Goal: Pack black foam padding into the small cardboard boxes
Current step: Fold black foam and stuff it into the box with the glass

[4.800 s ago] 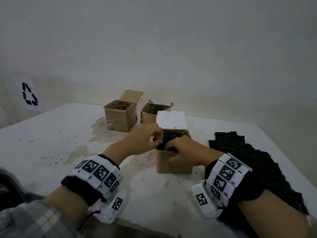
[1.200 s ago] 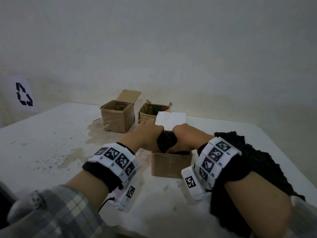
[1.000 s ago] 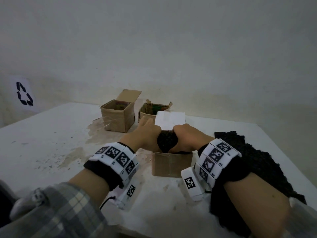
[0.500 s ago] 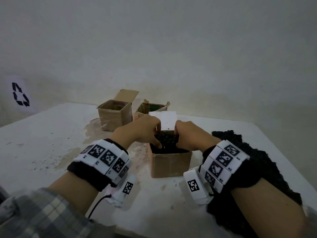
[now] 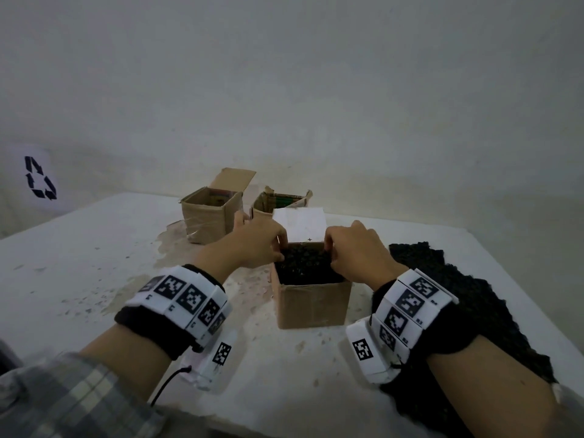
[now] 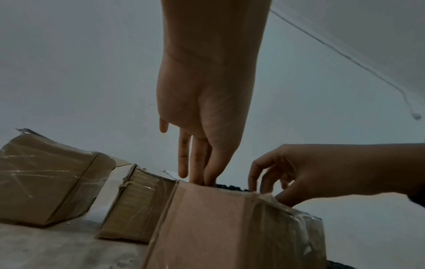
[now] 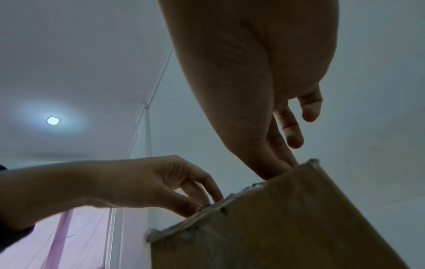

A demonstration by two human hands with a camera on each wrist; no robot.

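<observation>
Table point(image 5: 94, 279): spare foam sheet point(image 5: 474, 311) at right edge. Near box point(image 5: 314, 306) mid-table, foam point(image 5: 303, 267) inside, filling it. Left hand point(image 5: 256, 245) fingers extended, tips pressing foam at left wall. Right hand point(image 5: 357, 254) fingers curled, pinching foam at right wall.

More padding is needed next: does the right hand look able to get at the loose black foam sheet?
Probably yes: the foam sheet lies uncovered on the table under the right forearm, and the right hand only touches the near box.
</observation>
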